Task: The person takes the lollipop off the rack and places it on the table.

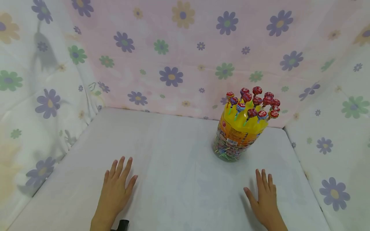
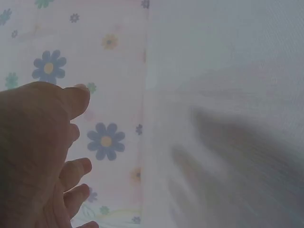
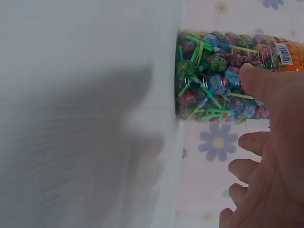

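A clear plastic jar of lollipops [image 1: 231, 141] with an orange label stands upright at the back right of the table. Its yellow top [image 1: 245, 123] bears several red-wrapped lollipops [image 1: 257, 90] stuck in on their sticks. Wrapped lollipops [image 3: 218, 83] fill the jar's lower part in the right wrist view. My right hand [image 1: 265, 202] is nearest to the jar, in front of it and apart, fingers extended and thumb spread. On the left side, my left hand [image 1: 115, 192] has its fingers extended over the white table. Neither hand holds anything.
A white-covered table [image 1: 173, 166] spreads under both hands. Flower-patterned cloth [image 1: 182, 61] hangs behind it and along the left and right sides. Beside my left wrist a small black object [image 1: 123, 224] shows at the bottom edge.
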`<state>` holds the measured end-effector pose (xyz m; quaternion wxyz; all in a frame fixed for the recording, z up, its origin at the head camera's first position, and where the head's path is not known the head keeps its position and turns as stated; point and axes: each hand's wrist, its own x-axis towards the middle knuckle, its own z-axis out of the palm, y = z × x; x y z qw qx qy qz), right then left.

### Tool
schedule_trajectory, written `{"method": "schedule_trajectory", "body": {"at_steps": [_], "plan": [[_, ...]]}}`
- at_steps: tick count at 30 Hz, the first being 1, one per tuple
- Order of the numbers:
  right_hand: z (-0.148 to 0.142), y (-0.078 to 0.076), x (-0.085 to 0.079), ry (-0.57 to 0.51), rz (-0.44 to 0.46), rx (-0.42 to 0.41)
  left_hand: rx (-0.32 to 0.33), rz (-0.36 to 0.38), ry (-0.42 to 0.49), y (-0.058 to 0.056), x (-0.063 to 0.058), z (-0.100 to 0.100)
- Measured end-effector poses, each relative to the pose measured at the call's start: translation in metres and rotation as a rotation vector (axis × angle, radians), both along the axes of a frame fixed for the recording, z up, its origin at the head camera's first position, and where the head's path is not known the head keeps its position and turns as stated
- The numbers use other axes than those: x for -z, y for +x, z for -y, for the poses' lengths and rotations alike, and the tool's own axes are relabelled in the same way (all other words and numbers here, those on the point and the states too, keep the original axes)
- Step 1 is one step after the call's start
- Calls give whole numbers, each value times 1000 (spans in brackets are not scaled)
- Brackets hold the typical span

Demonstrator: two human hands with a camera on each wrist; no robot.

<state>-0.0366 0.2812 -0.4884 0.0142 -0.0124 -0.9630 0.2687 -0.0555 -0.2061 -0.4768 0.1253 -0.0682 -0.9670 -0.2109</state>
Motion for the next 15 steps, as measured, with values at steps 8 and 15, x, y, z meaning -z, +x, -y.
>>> {"method": "schedule_trajectory", "body": {"at_steps": [8, 15], "plan": [[-1, -24, -20, -221, 28, 22, 90, -41, 102, -14, -13, -11], [-1, -47, -42, -331, -50, 61, 240, -242, 248, -39, -35, -36]]}}
